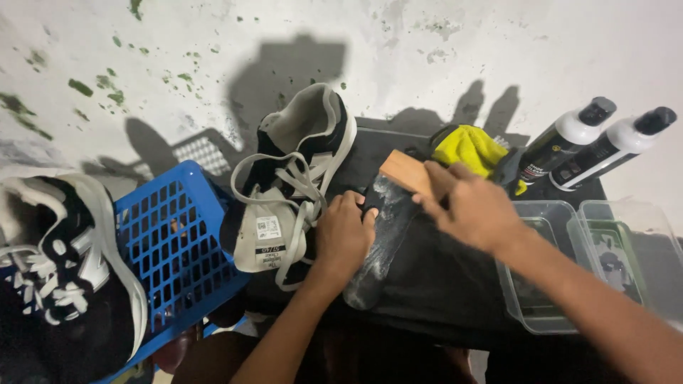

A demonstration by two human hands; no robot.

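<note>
Left hand (pixel 345 231) fingers curled, pinning insole (pixel 380 242) flat. Right hand (pixel 473 206) gripping wooden brush (pixel 407 173) on insole. Shoe (pixel 295 185) just left.

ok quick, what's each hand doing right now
Left hand: closed, pinning the black insole to the table.
Right hand: closed on the wooden brush, pressed on the insole.

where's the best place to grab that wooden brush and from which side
Probably the bare wooden back of the wooden-backed scrubbing brush, taken from above: its bristle side faces down onto the soapy black insole, leaving only the flat block free. The right hand grips it that way.
</note>
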